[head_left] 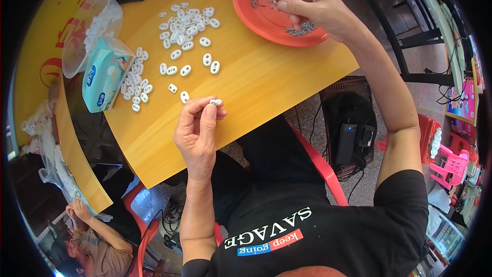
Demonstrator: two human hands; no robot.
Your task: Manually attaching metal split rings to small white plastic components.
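Head view, looking down: seated at a yellow wooden counter [266, 82], a person pinches one small white oval plastic piece [216, 102] between thumb and fingers of the left hand [197, 133], raised just above the counter's near edge. The right hand [307, 6] reaches over a round orange plastic plate [246, 7], fingertips closed on what looks like a tiny grey metal pin. Two heaps of such pins lie on the plate, one beyond the right hand and one under it, too fine to count. Ahead of the left hand roughly fifty white pieces lie loose in two scatters. Further left stand a clear plastic tub [95, 20] of more white pieces and a blue tissue pack [102, 77]. Judging by these stocks, most of the work remains.
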